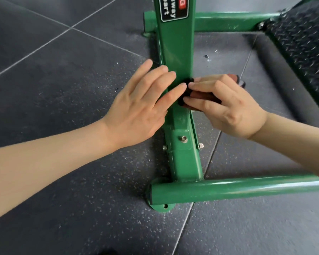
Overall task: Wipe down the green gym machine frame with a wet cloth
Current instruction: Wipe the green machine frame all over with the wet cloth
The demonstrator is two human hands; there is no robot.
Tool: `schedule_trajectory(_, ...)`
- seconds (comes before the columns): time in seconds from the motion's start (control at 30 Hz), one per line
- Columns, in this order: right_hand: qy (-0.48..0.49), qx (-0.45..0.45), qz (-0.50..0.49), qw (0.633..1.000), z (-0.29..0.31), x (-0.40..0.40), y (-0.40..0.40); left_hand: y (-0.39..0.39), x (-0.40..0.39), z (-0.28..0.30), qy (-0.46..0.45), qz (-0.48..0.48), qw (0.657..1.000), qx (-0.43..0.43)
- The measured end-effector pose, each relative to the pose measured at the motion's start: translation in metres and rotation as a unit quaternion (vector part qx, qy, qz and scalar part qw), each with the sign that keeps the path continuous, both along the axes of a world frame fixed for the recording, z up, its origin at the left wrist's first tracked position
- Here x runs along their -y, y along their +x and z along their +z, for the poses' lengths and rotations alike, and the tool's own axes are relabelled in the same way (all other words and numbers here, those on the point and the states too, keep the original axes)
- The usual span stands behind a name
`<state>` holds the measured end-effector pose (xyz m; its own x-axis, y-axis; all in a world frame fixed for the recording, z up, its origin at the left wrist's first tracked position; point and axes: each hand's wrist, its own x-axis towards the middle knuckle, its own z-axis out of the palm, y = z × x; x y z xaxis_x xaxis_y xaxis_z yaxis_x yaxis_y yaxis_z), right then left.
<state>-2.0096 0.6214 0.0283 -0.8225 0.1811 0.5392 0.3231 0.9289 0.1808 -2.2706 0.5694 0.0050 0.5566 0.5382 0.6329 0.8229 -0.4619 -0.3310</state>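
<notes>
Two bare hands, one cloth, one green frame. At left, left hand (142,105) laid flat, fingers straight and slightly spread, fingertips resting on the left edge of the green frame's upright post (177,57). At centre, frame (182,162) built of one flat post running up the picture, joined to two round cross tubes: one far (228,20), one near (238,188). Three bolt heads visible on the post's lower bracket (184,138). One black label with white lettering (170,10) near the post's top. One slotted foot plate (163,207) under the near tube's end. Just right of the post, right hand (223,105) curled, fingers and thumb gripping a bunched reddish-brown and dark cloth (199,97) pressed against the post's right edge; a further bit of the cloth showing past the knuckles. Far right, one black diamond-textured panel (302,43), slanted. Underneath, dark speckled rubber floor tiles (63,181) with pale seams, a few water droplets (207,57) beside the post.
</notes>
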Motion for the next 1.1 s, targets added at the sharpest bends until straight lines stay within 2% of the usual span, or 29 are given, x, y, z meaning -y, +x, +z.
schedule_trajectory(0.13,0.035,-0.011,0.007,0.999,0.009,-0.007,-0.014,-0.006,-0.021,0.019,0.066,0.036,0.997,0.006)
schedule_trajectory(0.33,-0.006,0.113,-0.012,0.993,-0.027,-0.009,-0.009,-0.006,-0.032,0.016,0.095,0.037,0.995,-0.006)
schedule_trajectory(0.4,-0.009,0.1,-0.013,0.995,-0.019,-0.006,-0.013,-0.007,-0.033,0.014,0.111,0.032,0.993,-0.006)
schedule_trajectory(0.53,0.035,-0.003,-0.05,0.998,0.004,-0.004,-0.021,-0.004,-0.033,0.014,0.121,0.02,0.992,0.005)
schedule_trajectory(0.57,0.036,0.005,-0.057,0.998,0.0,-0.004,-0.02,-0.004,-0.032,0.015,0.114,0.018,0.993,0.007)
schedule_trajectory(0.7,-0.012,0.155,-0.052,0.986,-0.031,0.0,-0.005,-0.005,-0.029,0.014,0.074,0.026,0.997,-0.007)
schedule_trajectory(0.73,-0.023,0.161,-0.056,0.985,-0.031,0.002,-0.005,-0.004,-0.028,0.013,0.07,0.027,0.997,-0.009)
schedule_trajectory(0.83,-0.015,0.068,-0.063,0.996,-0.009,0.004,-0.015,-0.003,-0.029,0.012,0.074,0.022,0.997,0.007)
schedule_trajectory(0.93,0.041,-0.027,-0.076,0.996,0.011,-0.001,-0.021,-0.001,-0.03,0.01,0.076,0.014,0.997,0.027)
schedule_trajectory(1.0,0.041,0.016,-0.069,0.997,-0.003,-0.002,-0.015,0.0,-0.028,0.009,0.061,0.011,0.998,0.029)
schedule_trajectory(1.1,-0.039,0.134,-0.07,0.988,-0.025,0.001,-0.002,-0.003,-0.026,0.008,0.053,0.016,0.998,0.015)
